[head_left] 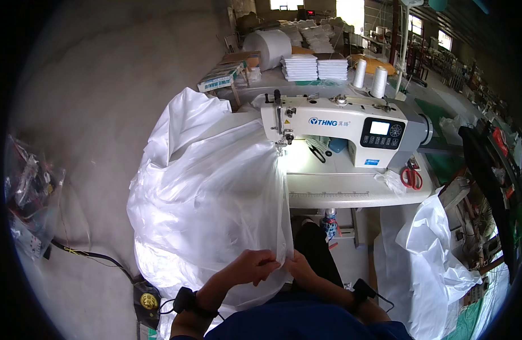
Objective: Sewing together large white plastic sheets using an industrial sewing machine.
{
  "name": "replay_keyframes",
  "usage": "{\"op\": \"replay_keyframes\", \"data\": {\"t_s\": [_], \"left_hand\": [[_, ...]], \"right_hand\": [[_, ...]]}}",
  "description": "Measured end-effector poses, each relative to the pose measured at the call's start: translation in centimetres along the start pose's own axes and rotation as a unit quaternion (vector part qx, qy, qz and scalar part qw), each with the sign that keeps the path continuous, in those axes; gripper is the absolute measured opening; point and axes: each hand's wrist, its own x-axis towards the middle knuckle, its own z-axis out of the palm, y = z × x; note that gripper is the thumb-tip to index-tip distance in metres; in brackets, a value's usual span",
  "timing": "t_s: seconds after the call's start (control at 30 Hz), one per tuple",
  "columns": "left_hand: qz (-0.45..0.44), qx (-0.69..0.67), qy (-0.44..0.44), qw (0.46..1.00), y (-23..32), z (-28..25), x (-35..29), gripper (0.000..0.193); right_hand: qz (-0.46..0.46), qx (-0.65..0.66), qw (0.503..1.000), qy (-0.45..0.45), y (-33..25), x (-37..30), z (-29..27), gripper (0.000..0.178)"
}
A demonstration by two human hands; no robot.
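- The left hand [252,266] pinches the near edge of a large sheet of white translucent plastic film [210,192], fingers closed on it.
- The right hand [302,266] sits just beside the left and is mostly hidden behind the film's edge; it looks clenched on the same edge, though its fingertips cannot be made out.
- The film runs from the hands away to the needle of a white sewing machine [340,127] and billows left over the floor.
- Red-handled scissors [411,177] lie on the table [351,190] at the right.
- Two thread cones [369,76] stand behind the machine.
- More white film [436,260] hangs at the right, partly cut off.
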Motion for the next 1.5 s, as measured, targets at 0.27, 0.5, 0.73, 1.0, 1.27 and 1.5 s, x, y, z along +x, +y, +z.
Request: {"op": "replay_keyframes", "data": {"t_s": [0.27, 0.5, 0.73, 1.0, 1.27, 1.5], "left_hand": [[0.141, 0.339, 0.177, 0.913, -3.0, 4.0, 0.8, 0.017], [0.145, 0.403, 0.152, 0.891, -3.7, 5.2, 1.3, 0.019], [0.184, 0.286, -0.082, 0.937, -7.0, 9.1, 0.3, 0.025], [-0.027, 0.099, 0.04, 0.994, -13.5, 9.6, 3.9, 0.037], [-0.017, -0.227, 0.512, 0.828, -15.1, -1.3, -3.4, 0.034], [0.036, -0.091, 0.818, 0.566, -14.5, -10.3, -13.8, 0.032]], "right_hand": [[0.089, 0.298, 0.948, -0.071, -4.2, -0.9, 1.6, 0.033], [-0.15, -0.236, 0.946, 0.162, -3.3, 0.9, 2.5, 0.044], [-0.199, -0.307, 0.926, 0.095, 0.2, 4.1, 0.8, 0.054], [-0.287, -0.345, 0.884, 0.128, -3.9, 7.1, 3.2, 0.058], [-0.274, -0.409, 0.858, 0.145, -5.6, 11.7, 0.6, 0.053], [-0.076, -0.08, 0.984, 0.142, -8.9, 12.4, 3.3, 0.04]]}}
